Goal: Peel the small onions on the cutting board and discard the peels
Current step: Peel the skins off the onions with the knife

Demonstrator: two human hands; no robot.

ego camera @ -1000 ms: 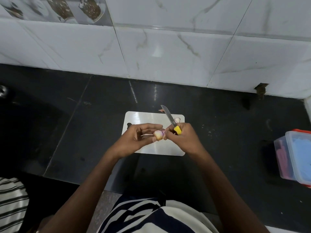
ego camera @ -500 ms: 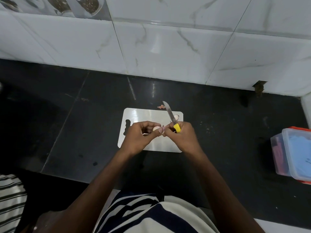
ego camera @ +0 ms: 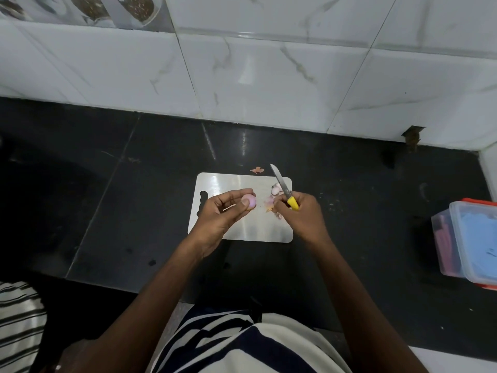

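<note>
A white cutting board (ego camera: 242, 232) lies on the black counter. Above its left half, my left hand (ego camera: 220, 214) pinches a small pinkish onion (ego camera: 249, 201) between thumb and fingers. My right hand (ego camera: 301, 216) grips a yellow-handled knife (ego camera: 285, 188), blade pointing away from me, and its fingertips hold a strip of peel (ego camera: 269, 202). Another small onion piece (ego camera: 276, 189) lies on the board behind the blade. More peel bits (ego camera: 279, 215) lie by my right hand.
A scrap of peel (ego camera: 257, 170) lies on the counter just beyond the board. A clear plastic box with a blue lid (ego camera: 468, 240) stands at the right edge. The tiled wall (ego camera: 269, 76) runs along the back of the counter.
My hands were together working on the onion; now they have drawn apart, the left keeping the onion and the right pulling a strip of peel away to the right.
</note>
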